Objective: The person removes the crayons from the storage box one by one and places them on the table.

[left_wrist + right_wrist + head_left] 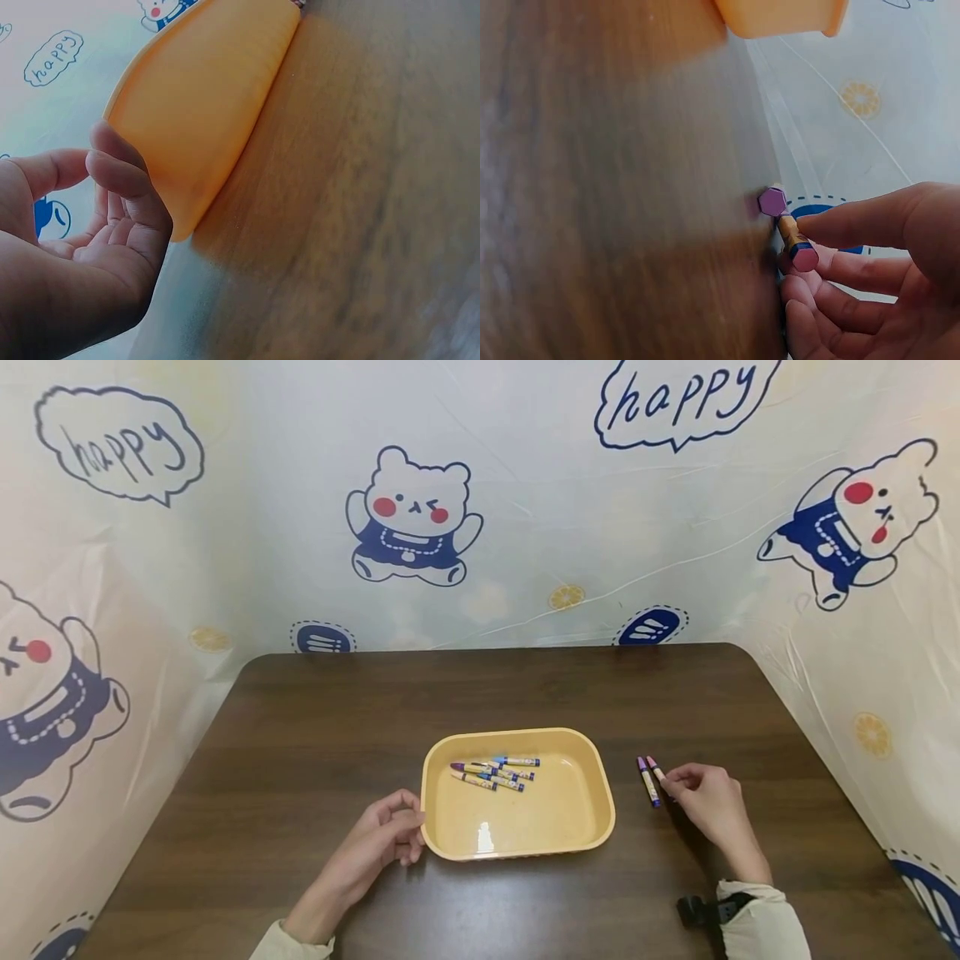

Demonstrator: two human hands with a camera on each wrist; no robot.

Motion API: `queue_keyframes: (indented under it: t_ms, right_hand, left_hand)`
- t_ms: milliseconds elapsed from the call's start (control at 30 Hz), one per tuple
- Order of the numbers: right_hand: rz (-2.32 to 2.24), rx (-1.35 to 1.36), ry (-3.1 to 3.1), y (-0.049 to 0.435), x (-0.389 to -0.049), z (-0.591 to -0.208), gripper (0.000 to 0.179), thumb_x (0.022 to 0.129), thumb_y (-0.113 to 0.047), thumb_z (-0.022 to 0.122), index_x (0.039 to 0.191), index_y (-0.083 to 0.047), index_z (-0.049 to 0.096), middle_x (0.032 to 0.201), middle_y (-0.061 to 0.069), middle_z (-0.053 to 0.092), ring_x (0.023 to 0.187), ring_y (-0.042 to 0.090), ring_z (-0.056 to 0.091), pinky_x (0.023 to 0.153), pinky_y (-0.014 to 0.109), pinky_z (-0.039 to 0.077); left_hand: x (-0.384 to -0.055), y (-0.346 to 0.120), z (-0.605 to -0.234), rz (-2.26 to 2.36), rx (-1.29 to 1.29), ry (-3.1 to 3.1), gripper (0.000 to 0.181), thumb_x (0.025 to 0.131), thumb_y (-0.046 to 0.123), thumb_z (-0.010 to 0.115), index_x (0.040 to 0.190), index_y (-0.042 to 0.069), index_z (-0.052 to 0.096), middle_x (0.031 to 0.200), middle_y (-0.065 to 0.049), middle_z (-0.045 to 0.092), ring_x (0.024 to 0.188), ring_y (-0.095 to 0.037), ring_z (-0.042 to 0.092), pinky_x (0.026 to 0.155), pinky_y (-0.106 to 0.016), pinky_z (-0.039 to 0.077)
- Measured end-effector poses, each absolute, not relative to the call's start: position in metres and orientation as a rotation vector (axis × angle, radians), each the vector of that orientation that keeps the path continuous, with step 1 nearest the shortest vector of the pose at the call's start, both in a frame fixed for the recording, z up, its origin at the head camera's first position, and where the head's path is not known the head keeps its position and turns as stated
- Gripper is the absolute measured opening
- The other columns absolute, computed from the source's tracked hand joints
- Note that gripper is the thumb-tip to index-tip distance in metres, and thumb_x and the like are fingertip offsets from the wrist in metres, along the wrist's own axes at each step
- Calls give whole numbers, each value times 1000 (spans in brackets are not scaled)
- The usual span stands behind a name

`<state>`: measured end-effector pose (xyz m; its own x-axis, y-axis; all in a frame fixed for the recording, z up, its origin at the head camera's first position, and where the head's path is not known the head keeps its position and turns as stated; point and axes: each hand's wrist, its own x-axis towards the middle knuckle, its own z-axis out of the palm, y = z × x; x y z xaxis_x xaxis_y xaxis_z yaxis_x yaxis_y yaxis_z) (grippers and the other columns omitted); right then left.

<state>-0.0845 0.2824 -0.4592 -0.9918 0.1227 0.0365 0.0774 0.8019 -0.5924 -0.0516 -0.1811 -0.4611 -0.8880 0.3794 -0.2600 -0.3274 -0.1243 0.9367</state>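
Observation:
A yellow tray [577,793] stands mid-table with several wrapped crayons [495,772] lying in its left part. My left hand [386,833] is at the tray's left side, thumb and curled forefinger at the rim; in the left wrist view the left hand [112,225] partly covers that edge. Right of the tray, my right hand [708,802] pinches a pink crayon [805,259] between thumb and fingers. Beside it on the table lies a purple crayon [648,783], its purple end [772,202] facing the right wrist camera. The pink crayon's far part is hidden by the fingers.
The dark wooden table [337,710] has rounded far corners. A pale printed sheet [525,527] with bears and lettering hangs behind and along both sides. A black strap mount [712,910] sits on the right wrist, by the sleeve.

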Motion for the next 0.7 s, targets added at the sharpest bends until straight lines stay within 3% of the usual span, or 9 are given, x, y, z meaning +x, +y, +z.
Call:
queue_keyframes:
  t_ms: [300, 700]
  right_hand:
    - [964, -150, -2905, 279, -86, -461, 13, 87, -17, 74, 88, -4, 74, 75, 4, 70, 66, 16, 58, 59, 32, 45]
    - [984, -161, -2918, 275, -86, -461, 10, 86, -13, 74, 88, -3, 74, 77, 5, 70, 67, 16, 56, 59, 31, 44]
  left_hand:
    - [-52, -181, -462, 2065, 73, 1685, 18, 101, 9, 52, 105, -8, 45, 76, -5, 58, 60, -13, 55, 53, -22, 44]
    - [-52, -182, -461, 2064, 68, 1682, 17, 101, 9, 53, 106, -6, 45, 76, -5, 57, 61, -13, 55, 54, -23, 45]
